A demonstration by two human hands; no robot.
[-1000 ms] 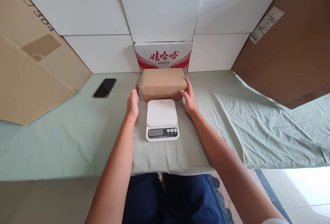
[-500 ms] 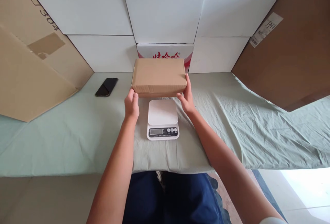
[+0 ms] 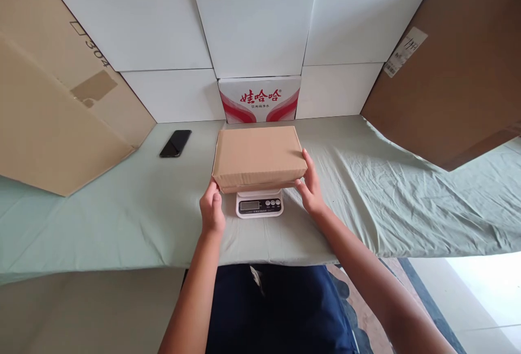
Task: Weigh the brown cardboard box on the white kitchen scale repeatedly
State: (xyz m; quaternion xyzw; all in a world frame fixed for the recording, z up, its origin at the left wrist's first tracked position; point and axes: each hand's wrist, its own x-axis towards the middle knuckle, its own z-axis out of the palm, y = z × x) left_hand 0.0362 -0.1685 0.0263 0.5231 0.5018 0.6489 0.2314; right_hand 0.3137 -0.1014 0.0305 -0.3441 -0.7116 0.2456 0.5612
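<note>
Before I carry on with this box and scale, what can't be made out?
All in the head view:
Scale: its weighing plate is hidden by the cardboard box, so contact between them can't be told.
Display: too small to read any figures.
Left hand, right hand: fingers partly hidden by the box.
Left carton: cut off by the picture's edge.

On the green cloth point(image 3: 122, 202), a black phone point(image 3: 176, 143) lies left near a tan carton point(image 3: 52, 104), a red-printed box point(image 3: 260, 100) stands far among white boxes point(image 3: 254, 31), and a brown carton point(image 3: 451, 71) right.
</note>
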